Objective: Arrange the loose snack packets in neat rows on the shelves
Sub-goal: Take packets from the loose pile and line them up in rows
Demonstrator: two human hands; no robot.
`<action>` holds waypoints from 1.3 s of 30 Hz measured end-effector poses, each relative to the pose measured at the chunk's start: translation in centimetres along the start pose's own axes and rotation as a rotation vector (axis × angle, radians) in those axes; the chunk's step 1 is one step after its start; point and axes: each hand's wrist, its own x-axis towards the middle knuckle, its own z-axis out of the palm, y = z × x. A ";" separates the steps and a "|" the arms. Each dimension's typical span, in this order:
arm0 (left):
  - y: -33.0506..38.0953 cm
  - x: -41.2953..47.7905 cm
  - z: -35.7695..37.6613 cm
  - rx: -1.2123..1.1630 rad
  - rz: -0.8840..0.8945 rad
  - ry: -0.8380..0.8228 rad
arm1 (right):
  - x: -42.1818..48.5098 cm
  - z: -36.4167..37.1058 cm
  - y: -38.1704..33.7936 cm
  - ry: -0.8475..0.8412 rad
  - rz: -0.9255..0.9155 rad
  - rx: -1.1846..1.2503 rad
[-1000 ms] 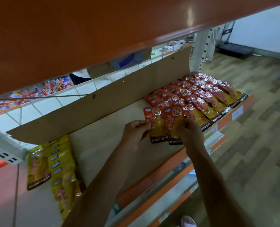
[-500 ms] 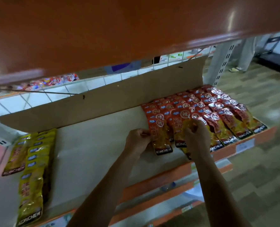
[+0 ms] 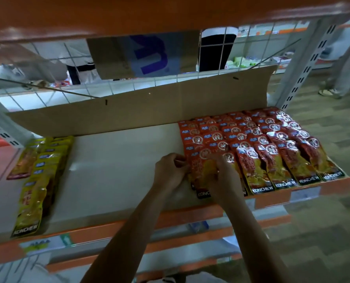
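Red and orange snack packets (image 3: 260,139) lie in overlapping rows on the right half of the white shelf (image 3: 116,164). At the left end of those rows, my left hand (image 3: 170,172) pinches the left edge of a front packet (image 3: 200,172). My right hand (image 3: 223,178) lies over the same front packets with its fingers curled onto them, hiding their lower parts. Yellow snack packets (image 3: 35,180) lie in overlapping rows at the shelf's left end.
A brown cardboard sheet (image 3: 141,111) stands along the back of the shelf before a white wire grid (image 3: 47,92). An orange shelf (image 3: 88,13) hangs close overhead. Orange shelf lips (image 3: 180,221) run below. A person's legs (image 3: 341,78) stand on the floor at far right.
The view has shifted left and down, showing more of the yellow packets. Both hands stay on the front red packets at the left end of the rows, the packets pushed closer against their neighbours.
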 end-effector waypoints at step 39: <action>0.3 -3.8 -1.8 0.210 0.068 0.159 | -1.3 3.4 -1.5 0.015 -0.269 -0.240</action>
